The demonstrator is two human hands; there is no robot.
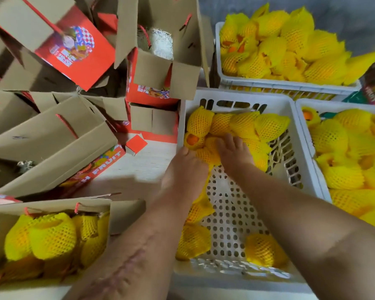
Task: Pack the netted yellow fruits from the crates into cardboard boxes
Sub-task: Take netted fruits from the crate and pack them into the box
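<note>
Near-left box: a cardboard box (126,215) at the lower left stood open, several netted yellow fruits (52,234) already packed inside, red cord handles at its rim.
Empty boxes: a heap of red-and-brown printed boxes (74,50) lay tilted across the upper left, flaps open; one (52,135) showed "FRUIT" on its red side.
Floor: pale floor (143,167) showed between the boxes and the crates.
Left hand: the left hand (185,167) reached into the middle crate at its left wall, fingers curled down over a netted fruit (206,155); whether it truly gripped could not be told.
Right hand: the right hand (234,151) lay just beside it, fingers bent down onto the cluster of netted fruits (236,126) at the far end; its grip could not be told either.
Middle crate: the white perforated crate (232,213) was mostly bare, with a few fruits (262,247) near its front edge.
Far crate: a white crate (268,83) behind was piled high.
Right crate: another crate (307,135) at the right edge was full of netted fruits.
</note>
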